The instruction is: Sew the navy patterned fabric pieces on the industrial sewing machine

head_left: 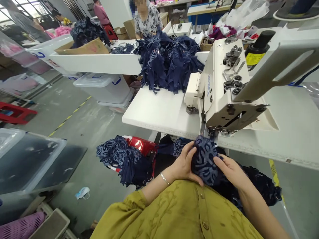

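Observation:
A navy patterned fabric piece [204,162] is between my two hands, its upper edge up against the needle end of a cream sewing machine [211,86]. My left hand [185,166] is closed on the fabric's left side, fingers over its top and thumb along its lower edge. At the right side, my right hand [230,169] pinches the same cloth, thumb on top and the other fingers out of sight beneath. Darker navy cloth hangs below my right hand, over my lap. Where the fabric meets the machine foot is partly hidden.
A big heap of navy pieces [169,59] lies on the white table [159,109] behind the machine. More patterned cloth [119,152] rests on a red stool [142,146] at my left. Plastic bins [102,86] stand on the floor. Across the table sits another person [148,20].

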{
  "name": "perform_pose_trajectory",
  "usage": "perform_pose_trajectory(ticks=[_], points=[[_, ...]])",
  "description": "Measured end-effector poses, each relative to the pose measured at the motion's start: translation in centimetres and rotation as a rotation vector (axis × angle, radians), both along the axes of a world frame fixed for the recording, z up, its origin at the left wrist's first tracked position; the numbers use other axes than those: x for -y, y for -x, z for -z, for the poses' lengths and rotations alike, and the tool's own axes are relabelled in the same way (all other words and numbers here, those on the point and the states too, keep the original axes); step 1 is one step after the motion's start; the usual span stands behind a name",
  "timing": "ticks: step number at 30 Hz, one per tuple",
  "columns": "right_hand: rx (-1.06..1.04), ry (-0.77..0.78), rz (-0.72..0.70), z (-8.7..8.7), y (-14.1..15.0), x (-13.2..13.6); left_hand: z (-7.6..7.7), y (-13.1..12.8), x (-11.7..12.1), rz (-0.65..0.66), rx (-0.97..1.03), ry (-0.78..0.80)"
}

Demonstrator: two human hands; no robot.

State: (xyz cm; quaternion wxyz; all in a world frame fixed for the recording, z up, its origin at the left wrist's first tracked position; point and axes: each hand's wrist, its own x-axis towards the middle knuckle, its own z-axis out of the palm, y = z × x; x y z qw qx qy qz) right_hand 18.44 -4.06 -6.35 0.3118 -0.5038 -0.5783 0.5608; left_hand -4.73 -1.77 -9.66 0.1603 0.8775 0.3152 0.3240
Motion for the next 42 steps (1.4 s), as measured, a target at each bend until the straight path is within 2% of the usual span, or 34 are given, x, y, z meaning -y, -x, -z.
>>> perform_pose_trajectory(ticks=[2, 3, 5, 6, 8, 11, 13, 15, 17, 21, 24, 26, 28, 31, 34, 36, 38, 40, 42], points=[[-0.101, 0.038, -0.121, 0.8, -0.4, 0.9, 3.0, 1.3, 1.3, -0.011, -0.039, 0.172], [-0.143, 0.057, -0.173, 1.3, -0.5, 1.1, 4.2, 1.8, 1.8, -0.057, -0.103, 0.276], [-0.207, 0.107, -0.207, 2.5, -0.4, 1.2, 5.7, 2.8, 2.3, -0.196, -0.243, 0.446], [-0.22, 0.131, -0.197, 3.1, -0.1, 1.0, 5.9, 3.4, 2.2, -0.279, -0.292, 0.491], [-0.166, 0.135, -0.147, 4.4, 0.9, 0.2, 5.2, 5.1, 1.4, -0.445, -0.351, 0.502], [0.058, 0.017, -0.102, 6.1, 3.0, -1.1, 2.8, 8.5, -0.8, -0.687, -0.432, 0.45], [0.177, -0.086, -0.127, 7.2, 4.0, -1.7, 1.7, 10.7, -2.3, -0.795, -0.501, 0.429], [0.23, -0.194, -0.175, 8.2, 4.3, -1.9, 1.9, 12.2, -3.4, -0.86, -0.58, 0.433], [0.319, -0.276, -0.146, 9.2, 3.4, -1.8, 3.3, 12.5, -3.6, -0.884, -0.648, 0.471], [0.753, -0.272, 0.098, 11.1, -0.1, -1.0, 7.6, 10.4, -1.9, -0.807, -0.696, 0.604], [0.881, -0.209, 0.039, 12.0, -2.2, 0.0, 8.9, 8.1, -0.9, -0.75, -0.667, 0.642], [0.822, -0.23, -0.02, 11.7, -2.8, 0.8, 8.5, 6.4, -1.2, -0.669, -0.579, 0.658], [0.646, -0.301, -0.021, 10.4, -2.8, 1.6, 7.6, 4.4, -1.9, -0.529, -0.451, 0.717], [0.271, -0.347, -0.015, 7.2, -2.7, 2.5, 6.3, 1.0, -2.9, -0.303, -0.28, 0.892], [0.104, -0.378, 0.019, 4.3, -3.0, 3.3, 5.1, -1.8, -2.9, -0.076, -0.172, 1.129], [0.073, -0.429, 0.148, 3.1, -3.2, 3.8, 4.3, -2.9, -2.5, 0.068, -0.108, 1.277], [0.053, -0.478, 0.341, 2.6, -3.3, 4.3, 3.3, -3.3, -2.0, 0.164, -0.021, 1.379], [0.038, -0.523, 0.496, 2.3, -3.2, 4.6, 2.4, -3.2, -1.6, 0.189, 0.102, 1.435], [0.03, -0.546, 0.537, 2.2, -3.0, 4.8, 1.6, -3.0, -1.4, 0.172, 0.234, 1.462]])
